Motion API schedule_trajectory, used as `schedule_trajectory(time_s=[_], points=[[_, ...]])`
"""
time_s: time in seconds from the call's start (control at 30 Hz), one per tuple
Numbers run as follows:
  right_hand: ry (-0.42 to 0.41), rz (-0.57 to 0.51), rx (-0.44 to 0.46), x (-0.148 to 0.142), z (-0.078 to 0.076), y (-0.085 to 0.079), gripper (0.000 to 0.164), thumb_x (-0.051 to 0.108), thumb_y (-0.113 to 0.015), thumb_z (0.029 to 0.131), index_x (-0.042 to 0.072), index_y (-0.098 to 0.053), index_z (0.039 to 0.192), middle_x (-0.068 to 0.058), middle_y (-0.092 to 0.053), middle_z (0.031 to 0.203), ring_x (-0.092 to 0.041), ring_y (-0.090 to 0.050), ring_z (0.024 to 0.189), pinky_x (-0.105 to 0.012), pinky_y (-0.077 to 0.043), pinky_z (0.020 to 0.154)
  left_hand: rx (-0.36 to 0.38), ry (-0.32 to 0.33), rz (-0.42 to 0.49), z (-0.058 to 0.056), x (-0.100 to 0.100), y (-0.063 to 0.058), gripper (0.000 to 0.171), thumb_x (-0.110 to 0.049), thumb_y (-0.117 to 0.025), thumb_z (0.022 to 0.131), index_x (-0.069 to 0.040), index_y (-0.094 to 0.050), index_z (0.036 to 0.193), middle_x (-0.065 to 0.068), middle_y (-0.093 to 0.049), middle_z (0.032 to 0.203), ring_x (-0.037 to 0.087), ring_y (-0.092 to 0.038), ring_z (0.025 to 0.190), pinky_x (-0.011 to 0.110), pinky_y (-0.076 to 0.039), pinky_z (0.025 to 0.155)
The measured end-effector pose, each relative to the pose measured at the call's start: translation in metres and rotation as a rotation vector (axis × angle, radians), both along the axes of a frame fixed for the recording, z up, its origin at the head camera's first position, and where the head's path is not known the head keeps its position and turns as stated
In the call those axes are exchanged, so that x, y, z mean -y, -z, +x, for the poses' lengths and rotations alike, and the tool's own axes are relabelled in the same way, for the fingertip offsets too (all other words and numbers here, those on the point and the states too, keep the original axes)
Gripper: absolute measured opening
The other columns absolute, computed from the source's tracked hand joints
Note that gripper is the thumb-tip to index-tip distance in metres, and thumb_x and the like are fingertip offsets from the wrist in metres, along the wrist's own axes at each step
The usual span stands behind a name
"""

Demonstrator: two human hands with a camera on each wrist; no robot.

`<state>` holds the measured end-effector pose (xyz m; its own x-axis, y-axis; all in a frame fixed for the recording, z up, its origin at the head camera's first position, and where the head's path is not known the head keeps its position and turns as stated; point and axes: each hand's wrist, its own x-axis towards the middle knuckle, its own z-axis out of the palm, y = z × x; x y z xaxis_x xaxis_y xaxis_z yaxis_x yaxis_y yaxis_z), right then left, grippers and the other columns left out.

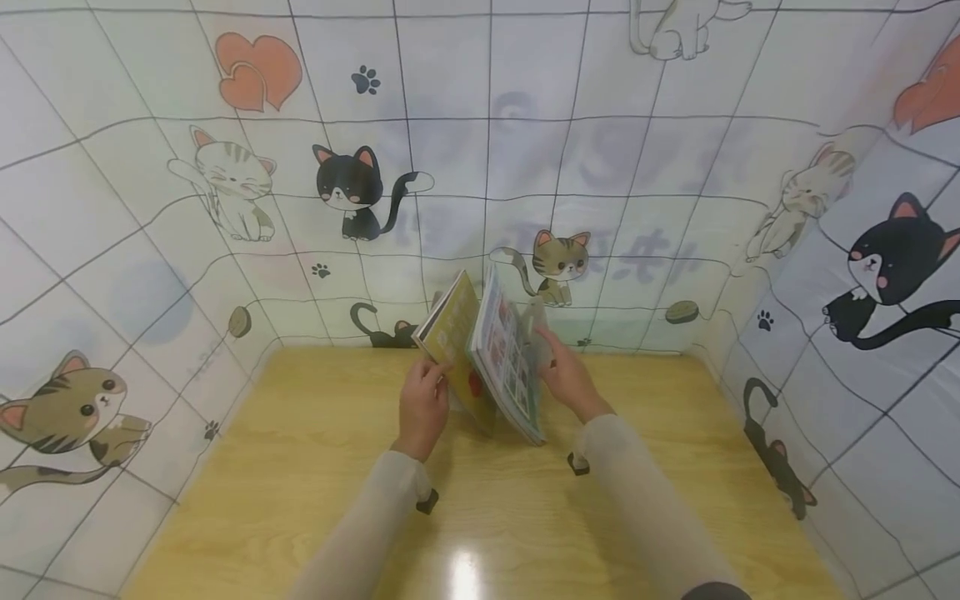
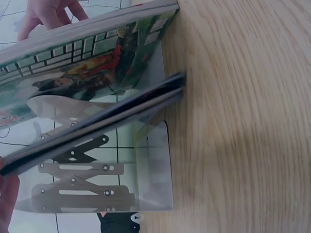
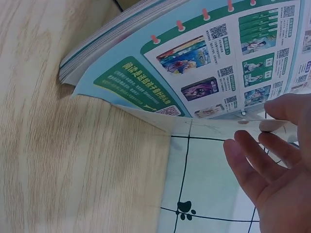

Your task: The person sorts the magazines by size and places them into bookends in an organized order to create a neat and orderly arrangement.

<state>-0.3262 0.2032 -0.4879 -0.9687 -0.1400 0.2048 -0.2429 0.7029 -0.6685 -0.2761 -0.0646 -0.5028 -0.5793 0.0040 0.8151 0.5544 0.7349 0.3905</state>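
Observation:
Near the back of the table my left hand [image 1: 423, 408] grips the edge of a thin yellow-covered book [image 1: 455, 337], which leans to the left. Beside it a thicker softcover book [image 1: 510, 354] stands on edge, its pictured cover turned to the right. Both are within an expandable metal bookend [image 2: 82, 167] with a riveted lattice and pale end plates. My right hand [image 1: 573, 379] is at the right-hand end plate; the right wrist view shows the thumb and fingers of the right hand [image 3: 282, 170] pinching its edge beside the softcover's printed page [image 3: 209, 68].
A wood-grain table [image 1: 315, 500] carries the books. Around it hangs a white grid-patterned cloth [image 1: 450, 75] printed with cats, hearts and paw marks, close behind the bookend. Dark band pieces [image 1: 427, 502] show at the wrists under light sleeves [image 1: 637, 492].

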Motion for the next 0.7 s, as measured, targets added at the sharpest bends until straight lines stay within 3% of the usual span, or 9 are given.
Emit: schedule_trajectory(time_s=[0.1, 0.2, 0.4, 0.5, 0.7], points=[[-0.012, 0.028, -0.059, -0.002, 0.003, 0.001, 0.072, 0.005, -0.060, 0.093, 0.028, -0.028, 0.154, -0.012, -0.051, 0.137, -0.029, -0.058, 0.096, -0.044, -0.051, 0.073, -0.014, 0.021, -0.006, 0.001, 0.003, 0.001, 0.020, 0.008, -0.068, 0.081, -0.005, -0.071, 0.097, 0.007, -0.054, 0.087, 0.023, -0.055, 0.079, 0.036, -0.051, 0.067], [-0.026, 0.035, -0.107, -0.003, 0.009, 0.004, 0.072, 0.007, -0.062, 0.094, 0.028, -0.029, 0.154, -0.008, -0.042, 0.148, -0.030, -0.057, 0.106, -0.046, -0.050, 0.083, -0.026, 0.035, -0.013, 0.002, 0.006, 0.002, 0.020, 0.007, -0.069, 0.081, -0.005, -0.071, 0.096, 0.006, -0.055, 0.088, 0.024, -0.056, 0.080, 0.036, -0.051, 0.069], [-0.050, 0.046, -0.176, -0.007, 0.024, 0.009, 0.069, 0.007, -0.064, 0.093, 0.024, -0.033, 0.152, -0.009, -0.042, 0.148, -0.030, -0.058, 0.109, -0.046, -0.054, 0.080, -0.009, 0.065, -0.031, 0.005, 0.011, 0.005, 0.022, 0.007, -0.072, 0.079, -0.005, -0.071, 0.098, 0.007, -0.057, 0.091, 0.024, -0.058, 0.086, 0.031, -0.054, 0.071], [-0.059, 0.066, -0.187, -0.009, 0.028, 0.010, 0.072, 0.005, -0.064, 0.092, 0.028, -0.033, 0.153, -0.009, -0.043, 0.147, -0.031, -0.060, 0.109, -0.046, -0.054, 0.079, 0.001, 0.083, -0.031, 0.005, 0.012, 0.005, 0.024, 0.008, -0.072, 0.078, -0.004, -0.070, 0.099, 0.007, -0.058, 0.092, 0.023, -0.059, 0.087, 0.027, -0.055, 0.070], [-0.046, 0.097, -0.189, -0.011, 0.029, 0.012, 0.073, 0.006, -0.064, 0.091, 0.031, -0.034, 0.152, -0.008, -0.047, 0.145, -0.030, -0.060, 0.108, -0.047, -0.054, 0.076, -0.010, 0.081, -0.046, 0.002, 0.011, -0.001, 0.021, 0.006, -0.072, 0.081, -0.001, -0.070, 0.100, 0.008, -0.063, 0.092, 0.022, -0.060, 0.084, 0.031, -0.054, 0.072]])
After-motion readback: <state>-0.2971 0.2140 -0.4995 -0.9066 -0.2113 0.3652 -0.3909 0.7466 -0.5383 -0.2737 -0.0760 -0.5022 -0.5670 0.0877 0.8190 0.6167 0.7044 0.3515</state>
